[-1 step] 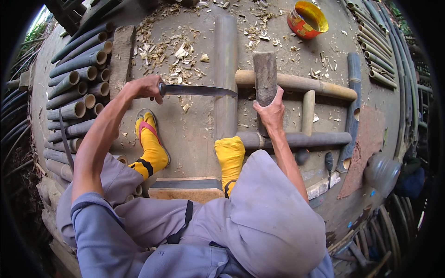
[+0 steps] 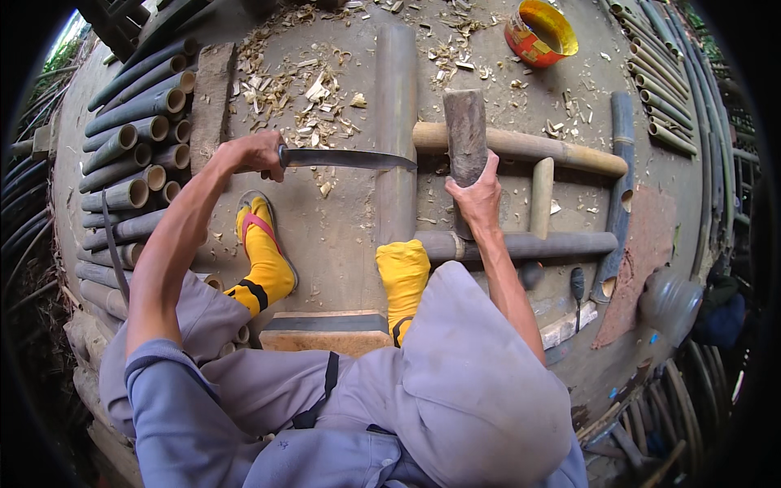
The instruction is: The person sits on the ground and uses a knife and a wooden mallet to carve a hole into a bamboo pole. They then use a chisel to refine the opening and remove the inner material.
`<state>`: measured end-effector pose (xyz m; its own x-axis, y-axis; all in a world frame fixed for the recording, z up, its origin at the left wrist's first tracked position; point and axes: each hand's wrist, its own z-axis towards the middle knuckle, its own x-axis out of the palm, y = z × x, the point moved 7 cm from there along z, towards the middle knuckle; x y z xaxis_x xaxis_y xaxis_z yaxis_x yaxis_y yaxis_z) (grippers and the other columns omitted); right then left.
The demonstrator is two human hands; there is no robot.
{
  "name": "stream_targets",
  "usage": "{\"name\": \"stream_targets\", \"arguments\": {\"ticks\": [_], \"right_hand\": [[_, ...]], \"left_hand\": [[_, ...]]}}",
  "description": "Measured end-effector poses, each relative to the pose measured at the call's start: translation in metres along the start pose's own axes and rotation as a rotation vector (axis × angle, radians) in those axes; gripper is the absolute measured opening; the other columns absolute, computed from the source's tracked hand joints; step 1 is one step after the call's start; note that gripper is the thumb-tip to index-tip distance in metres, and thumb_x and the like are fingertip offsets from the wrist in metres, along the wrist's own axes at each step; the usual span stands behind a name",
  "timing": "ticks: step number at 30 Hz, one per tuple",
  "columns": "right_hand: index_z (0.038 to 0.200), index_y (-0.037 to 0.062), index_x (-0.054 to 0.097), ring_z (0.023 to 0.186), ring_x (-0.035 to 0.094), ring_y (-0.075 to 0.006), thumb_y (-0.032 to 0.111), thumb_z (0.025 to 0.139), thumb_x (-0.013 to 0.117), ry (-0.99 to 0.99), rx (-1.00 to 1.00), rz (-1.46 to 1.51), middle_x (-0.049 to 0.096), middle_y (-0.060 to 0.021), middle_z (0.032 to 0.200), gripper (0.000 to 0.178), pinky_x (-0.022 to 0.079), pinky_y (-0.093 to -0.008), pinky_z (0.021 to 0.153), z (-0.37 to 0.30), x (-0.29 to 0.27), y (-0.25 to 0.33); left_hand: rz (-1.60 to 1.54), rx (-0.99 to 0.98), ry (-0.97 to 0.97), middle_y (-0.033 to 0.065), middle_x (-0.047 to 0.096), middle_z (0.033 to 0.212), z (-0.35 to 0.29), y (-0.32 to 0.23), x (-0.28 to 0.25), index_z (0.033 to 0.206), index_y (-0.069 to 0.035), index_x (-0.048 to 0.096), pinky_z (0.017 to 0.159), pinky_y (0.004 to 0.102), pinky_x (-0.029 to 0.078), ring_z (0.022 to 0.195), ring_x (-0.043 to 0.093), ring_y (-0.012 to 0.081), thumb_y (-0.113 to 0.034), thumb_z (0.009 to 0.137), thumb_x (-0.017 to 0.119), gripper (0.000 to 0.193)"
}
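My left hand (image 2: 254,154) is closed round the handle of a long knife (image 2: 342,159). Its blade points right, and the tip end lies across a thick bamboo pole (image 2: 396,89). My right hand (image 2: 477,195) grips a heavy wooden block (image 2: 466,134), held upright just right of the pole, clear of the blade. A foot in a yellow sock (image 2: 403,272) rests at the pole's near end. Right of the pole is a bamboo frame with a far rail (image 2: 561,150), a near rail (image 2: 537,244), a short crosspiece (image 2: 541,199) and a dark end post (image 2: 621,138).
Cut bamboo lengths (image 2: 134,154) are stacked at left beside a plank (image 2: 213,98). Wood chips (image 2: 313,89) litter the floor. A red and yellow tub (image 2: 539,37) stands far right. A screwdriver-like tool (image 2: 578,293) and a clear plastic jug (image 2: 671,305) lie at right.
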<state>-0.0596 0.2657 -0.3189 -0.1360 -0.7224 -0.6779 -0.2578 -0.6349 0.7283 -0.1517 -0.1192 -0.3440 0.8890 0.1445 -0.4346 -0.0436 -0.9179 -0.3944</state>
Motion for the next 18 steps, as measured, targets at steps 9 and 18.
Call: {"name": "stream_targets", "arguments": {"ticks": [9,18], "right_hand": [[0.132,0.0042,0.034,0.100,0.063,-0.0387,0.021,0.064,0.076,0.235,0.051,-0.051,0.062,-0.0274,0.106,0.082,0.050,-0.0424,0.086,0.003,-0.035,0.026],[0.134,0.0017,0.034,0.097,0.062,-0.0394,0.016,0.066,0.078,0.128,0.051,-0.031,0.059,-0.0278,0.109,0.082,0.050,-0.0416,0.084,-0.117,-0.070,-0.001]], "left_hand": [[-0.033,0.048,-0.557,0.0153,0.067,0.078,-0.040,0.030,0.093,0.089,-0.009,0.065,0.070,0.0449,0.053,0.069,0.065,0.0355,-0.026,0.061,0.067,0.033],[0.313,0.296,-0.789,0.0118,0.055,0.078,-0.095,-0.035,0.041,0.088,-0.007,0.052,0.067,0.0405,0.046,0.077,0.058,0.0306,-0.006,0.064,0.069,0.030]]}}
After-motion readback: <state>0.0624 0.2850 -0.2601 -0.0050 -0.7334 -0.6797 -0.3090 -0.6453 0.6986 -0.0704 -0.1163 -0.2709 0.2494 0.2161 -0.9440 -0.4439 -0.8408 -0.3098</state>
